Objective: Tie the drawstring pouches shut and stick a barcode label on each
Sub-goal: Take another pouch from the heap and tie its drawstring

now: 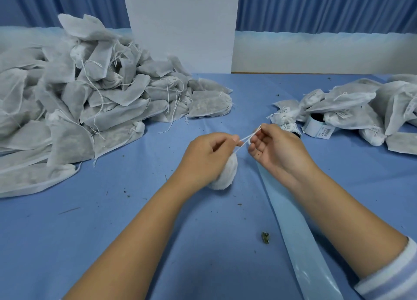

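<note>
Left hand [209, 151] and right hand [274, 149] on taut drawstring [246, 137]

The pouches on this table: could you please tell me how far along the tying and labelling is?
Done: pouches in the smaller pile on the right carry barcode labels. In hand: the left hand and right hand pinch the drawstring of one pouch, no label visible on it. Left: the big heap on the left, strings loose, no labels showing.

White filled pouch [225, 175] centre, drawstring [249, 134] stretched taut above
</note>
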`<control>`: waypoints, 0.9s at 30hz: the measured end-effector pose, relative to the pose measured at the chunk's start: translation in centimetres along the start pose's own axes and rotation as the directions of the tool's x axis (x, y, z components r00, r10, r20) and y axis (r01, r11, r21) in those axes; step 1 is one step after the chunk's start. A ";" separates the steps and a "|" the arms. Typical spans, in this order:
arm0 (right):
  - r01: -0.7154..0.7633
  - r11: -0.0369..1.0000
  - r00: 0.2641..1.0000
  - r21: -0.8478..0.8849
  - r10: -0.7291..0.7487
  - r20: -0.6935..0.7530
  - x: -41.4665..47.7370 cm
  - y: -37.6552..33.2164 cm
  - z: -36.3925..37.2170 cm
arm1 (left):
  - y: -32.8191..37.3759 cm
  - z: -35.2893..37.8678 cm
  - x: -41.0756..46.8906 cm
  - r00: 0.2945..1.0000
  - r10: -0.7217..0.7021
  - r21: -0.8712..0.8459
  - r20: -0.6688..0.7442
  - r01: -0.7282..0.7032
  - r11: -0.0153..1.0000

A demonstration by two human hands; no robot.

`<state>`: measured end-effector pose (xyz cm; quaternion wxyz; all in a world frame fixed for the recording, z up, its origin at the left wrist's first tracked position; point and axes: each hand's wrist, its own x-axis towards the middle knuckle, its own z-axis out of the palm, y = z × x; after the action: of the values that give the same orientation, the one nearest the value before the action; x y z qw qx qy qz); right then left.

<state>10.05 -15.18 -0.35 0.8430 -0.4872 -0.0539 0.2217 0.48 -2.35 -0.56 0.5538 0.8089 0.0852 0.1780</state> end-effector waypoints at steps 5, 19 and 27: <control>0.057 0.990 0.998 0.132 -0.061 0.032 0.0 -0.8 0.0 | -0.8 -2.2 -0.1 0.966 -0.015 -0.013 0.259 0.019 1.000; 0.218 0.966 0.976 -0.142 -0.215 0.041 -1.1 -0.8 0.6 | -2.9 -2.1 1.6 0.977 -0.038 0.100 -0.209 0.060 0.993; 0.724 0.164 0.683 -0.670 -0.308 0.662 -2.5 2.7 0.6 | -3.6 -0.9 1.9 0.924 -0.279 -0.082 -0.261 0.266 0.960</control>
<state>6.74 -14.59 -2.03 0.4245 -0.7574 -0.4916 -0.0667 2.09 0.44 -3.21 0.5744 0.7446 0.2675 0.2100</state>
